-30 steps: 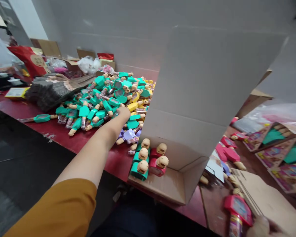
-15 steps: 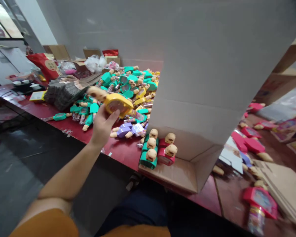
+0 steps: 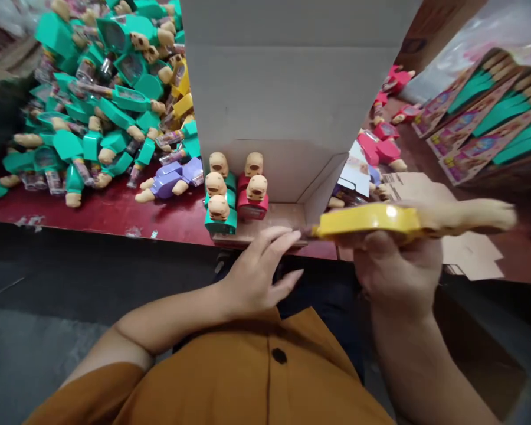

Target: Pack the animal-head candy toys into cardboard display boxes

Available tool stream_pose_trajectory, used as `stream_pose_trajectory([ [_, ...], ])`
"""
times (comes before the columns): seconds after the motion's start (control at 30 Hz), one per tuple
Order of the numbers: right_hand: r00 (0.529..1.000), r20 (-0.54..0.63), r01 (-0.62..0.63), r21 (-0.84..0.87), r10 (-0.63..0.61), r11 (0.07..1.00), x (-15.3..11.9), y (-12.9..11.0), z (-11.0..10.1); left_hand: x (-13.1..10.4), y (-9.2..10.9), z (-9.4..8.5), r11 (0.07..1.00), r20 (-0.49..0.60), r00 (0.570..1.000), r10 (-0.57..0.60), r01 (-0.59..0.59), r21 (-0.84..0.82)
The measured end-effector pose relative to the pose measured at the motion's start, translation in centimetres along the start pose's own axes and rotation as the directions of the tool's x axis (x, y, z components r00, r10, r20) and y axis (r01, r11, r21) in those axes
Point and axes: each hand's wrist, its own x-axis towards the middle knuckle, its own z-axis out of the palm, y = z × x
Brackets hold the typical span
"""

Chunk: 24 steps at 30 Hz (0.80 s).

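Shifted out of the left hand [image 3: 256,271] since the earlier frame, the yellow toy [image 3: 367,219] is gripped by the right hand [image 3: 400,265], roughly level beside the carton [image 3: 274,94], left fingers loosely open at its thin end, contact unclear.

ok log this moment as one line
right hand: holding yellow toy | left hand: open, beside toy's thin end, contact unclear | carton: three green toys, two red toys visible
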Motion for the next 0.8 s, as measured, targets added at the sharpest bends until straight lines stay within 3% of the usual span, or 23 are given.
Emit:
stream_pose_trajectory([
  [0.07, 0.996, -0.076, 0.046, 0.095, -0.038, 0.994, 1.5, 1.6, 1.1, -1.4, -1.6, 2.3, 0.988, 0.112, 0.994, -0.007, -0.011, 0.155],
  [0.13, 0.997, 0.052, 0.052, 0.099, -0.058, 0.994, 2.9, 2.9, 2.8, -2.6, -2.7, 4.0, 0.954, 0.24, 0.97, -0.036, -0.038, 0.297],
  [0.23, 0.96, 0.278, 0.034, 0.03, -0.042, 0.999, 4.4, 3.9, 4.8, -3.4, -3.5, 5.2, 0.907, 0.302, 0.952, -0.047, -0.086, 0.411],
  [0.4, 0.935, 0.356, 0.047, -0.104, -0.007, 0.993, 5.5, 4.1, 5.0, -3.7, -3.4, 5.2, 0.866, 0.264, 0.964, 0.018, -0.147, 0.478],
  [0.63, 0.976, 0.195, -0.084, -0.091, 0.1, 0.992, 5.1, 5.0, 5.2, -4.0, -3.7, 5.7, 0.869, 0.218, 0.974, 0.06, -0.158, 0.469],
  [0.8, 0.889, 0.414, -0.175, -0.084, 0.194, 0.981, 5.4, 5.4, 6.3, -4.1, -4.2, 5.9, 0.905, 0.173, 0.982, 0.075, -0.14, 0.401],
])
